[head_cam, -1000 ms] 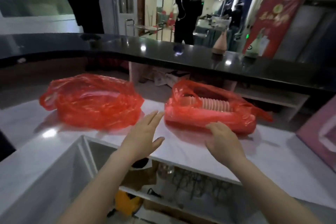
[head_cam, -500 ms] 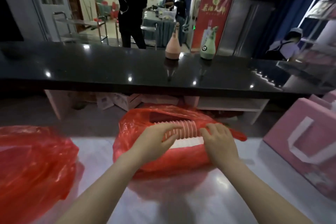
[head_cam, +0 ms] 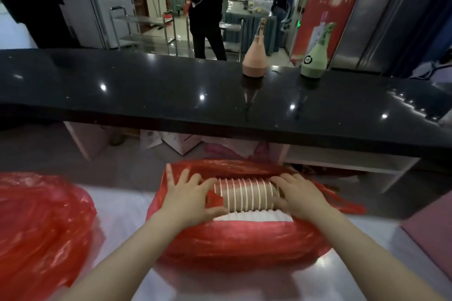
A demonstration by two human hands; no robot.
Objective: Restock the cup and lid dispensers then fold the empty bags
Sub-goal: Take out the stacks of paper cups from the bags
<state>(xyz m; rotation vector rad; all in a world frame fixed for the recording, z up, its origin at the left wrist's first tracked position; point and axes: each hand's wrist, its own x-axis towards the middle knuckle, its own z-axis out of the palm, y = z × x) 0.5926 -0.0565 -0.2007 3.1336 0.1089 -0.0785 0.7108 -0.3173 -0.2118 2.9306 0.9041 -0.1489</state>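
A red plastic bag (head_cam: 239,239) lay on the white desk (head_cam: 127,205) at the centre of the view, its mouth pulled open along the top. Inside it a stack of paper cups (head_cam: 245,194) lay on its side, white rims lined up in a row, and just below, toward 6 o'clock, the edge of a second white stack (head_cam: 252,216) showed through the opening; whether that one held cups or lids could not be told. The left hand (head_cam: 189,199) sat at the 9 o'clock end of the cups, fingers (head_cam: 204,184) spread and only slightly bent, resting on the bag's plastic and the end of the row, thumb against the plastic below. The right hand (head_cam: 299,197) sat at the 3 o'clock end, its fingers curled over the last cups, gripping that end. A second red bag (head_cam: 41,227) lay crumpled at 9 o'clock, well apart from the first, its contents hidden. Beyond, at 12 o'clock, ran a black counter (head_cam: 171,95) carrying a pink bottle (head_cam: 255,62) and a green bottle (head_cam: 314,61).
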